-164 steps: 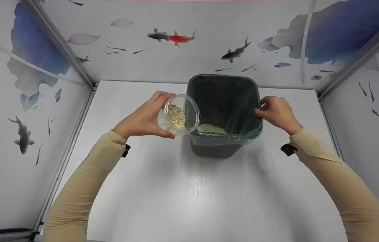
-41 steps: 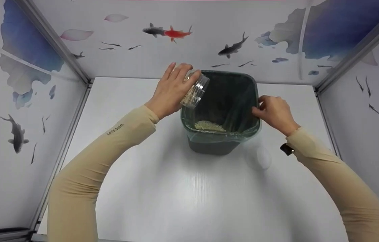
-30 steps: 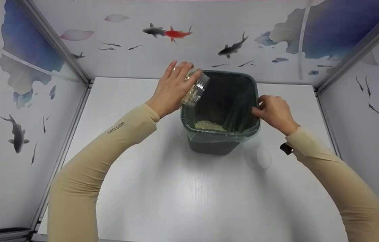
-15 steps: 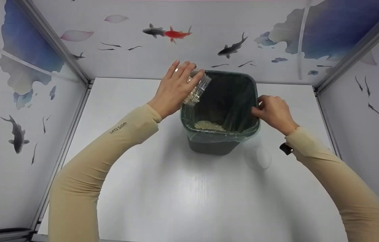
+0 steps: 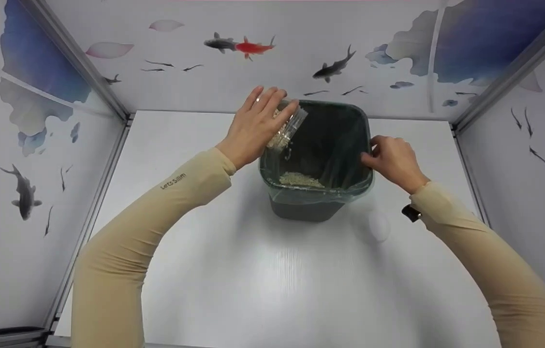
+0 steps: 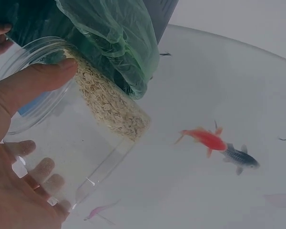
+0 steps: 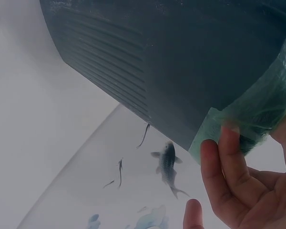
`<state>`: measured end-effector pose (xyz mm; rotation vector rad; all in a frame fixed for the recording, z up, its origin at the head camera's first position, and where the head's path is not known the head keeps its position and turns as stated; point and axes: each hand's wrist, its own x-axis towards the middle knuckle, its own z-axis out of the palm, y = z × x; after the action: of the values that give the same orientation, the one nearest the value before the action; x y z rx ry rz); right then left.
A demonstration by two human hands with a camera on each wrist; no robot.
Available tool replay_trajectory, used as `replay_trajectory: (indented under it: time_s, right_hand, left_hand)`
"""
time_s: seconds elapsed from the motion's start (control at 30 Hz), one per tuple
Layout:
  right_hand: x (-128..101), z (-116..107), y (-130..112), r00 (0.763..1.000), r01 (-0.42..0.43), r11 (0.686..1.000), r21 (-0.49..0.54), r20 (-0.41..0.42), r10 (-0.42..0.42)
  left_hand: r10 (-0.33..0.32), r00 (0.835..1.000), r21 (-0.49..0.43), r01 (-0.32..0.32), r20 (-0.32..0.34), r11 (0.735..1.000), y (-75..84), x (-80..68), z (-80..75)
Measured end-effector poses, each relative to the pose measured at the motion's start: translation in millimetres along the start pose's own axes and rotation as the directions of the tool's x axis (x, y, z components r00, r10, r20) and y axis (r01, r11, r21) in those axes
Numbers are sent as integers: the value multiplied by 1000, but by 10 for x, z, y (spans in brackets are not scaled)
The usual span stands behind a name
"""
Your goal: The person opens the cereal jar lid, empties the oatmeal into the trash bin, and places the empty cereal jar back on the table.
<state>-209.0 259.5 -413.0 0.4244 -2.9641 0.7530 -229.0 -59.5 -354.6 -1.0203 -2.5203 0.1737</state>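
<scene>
My left hand (image 5: 253, 125) grips a clear plastic jar (image 5: 296, 121) tipped on its side, its mouth turned over the left rim of a dark bin (image 5: 307, 211). In the left wrist view, oat flakes (image 6: 109, 102) lie along the jar's lower wall up to its mouth, and the thumb lies across the rim. A few flakes show just below the mouth in the head view. A green bag (image 6: 119, 43) lines the bin and folds over its rim. On the bin's floor is a pile of flakes (image 5: 300, 180). My right hand (image 5: 393, 159) pinches the bin's right rim and the bag edge there.
A clear round lid (image 5: 378, 226) lies on the white table (image 5: 272, 285), right of the bin and in front of it. White panels printed with fish (image 5: 335, 70) close in the back and both sides.
From upright left of the bin, the jar has been raised and tipped over its rim. Lately it shifts slightly right, and flakes now show below its mouth. The right hand keeps its hold.
</scene>
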Motion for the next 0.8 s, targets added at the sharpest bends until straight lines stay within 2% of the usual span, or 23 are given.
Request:
replay_trajectory:
  time_s: [0.5,0.7,0.8]
  right_hand:
    - [0,-18,-13,1000,13,1000,-9,21,-12]
    - [26,-55,-14,998,61,995,-75,20,-60]
    - [44,-81,-14,997,72,992,-108,41,-68]
  left_hand:
    - [17,997,41,-19,70,999,29,108,-85]
    - [35,988,38,-41,149,998,60,124,-99]
    - [38,987,31,-43,154,999,66,128,-99]
